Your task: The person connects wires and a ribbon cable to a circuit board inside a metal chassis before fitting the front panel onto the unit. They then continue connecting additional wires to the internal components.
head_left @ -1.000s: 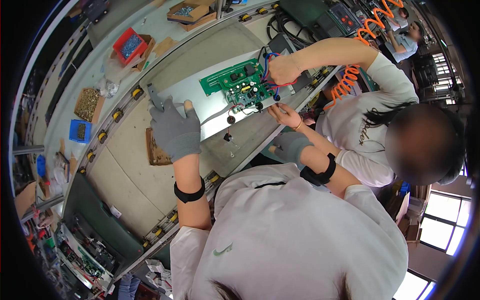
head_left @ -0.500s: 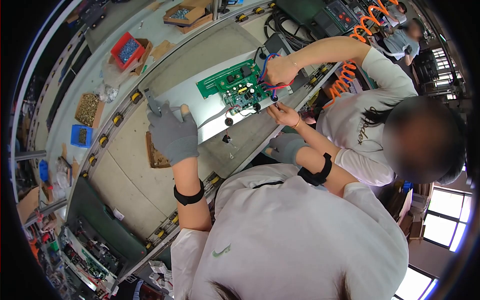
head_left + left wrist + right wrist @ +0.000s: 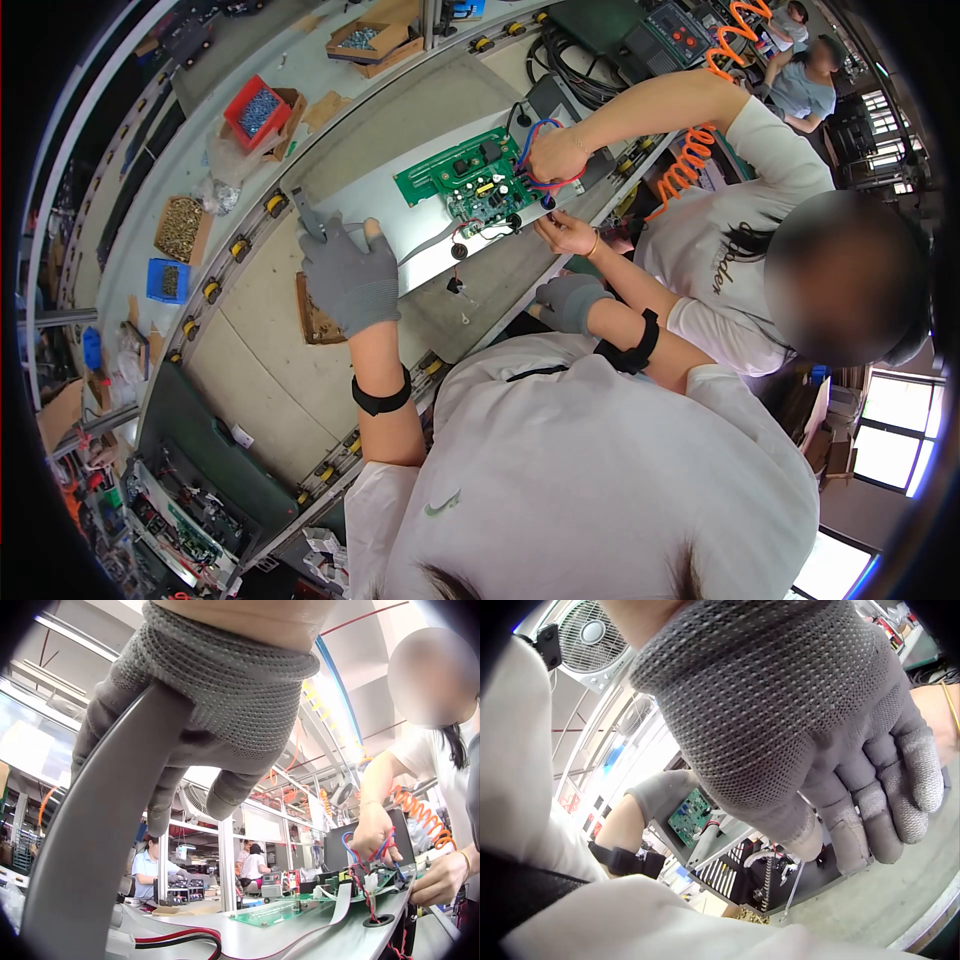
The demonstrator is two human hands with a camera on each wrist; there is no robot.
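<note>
My gloved left hand [image 3: 350, 275] is at the left end of a pale metal panel [image 3: 370, 190], its fingers bent over a dark grey curved bar [image 3: 97, 817]. The thumb lies apart from them, over the panel. On the panel sits a green circuit board [image 3: 480, 185] with red and blue wires [image 3: 545, 182] at its right end. A bare-handed person's one hand [image 3: 556, 155] holds those wires, with the other hand [image 3: 570, 234] at the panel's near edge. My gloved right hand [image 3: 570, 303] hangs loosely bent near the bench edge, holding nothing, seen large in the right wrist view.
Red [image 3: 262, 110] and blue [image 3: 167, 281] bins of small parts stand on the far shelf beside a cardboard box of brass-coloured pieces [image 3: 180, 228]. A wooden tray [image 3: 318, 315] lies left of the panel. Orange coiled hoses [image 3: 690, 165] hang at the right.
The other person's upper hand has shifted slightly at the wires, and the red wires lie lower. My right hand has drifted slightly; my left hand stays at the panel's end.
</note>
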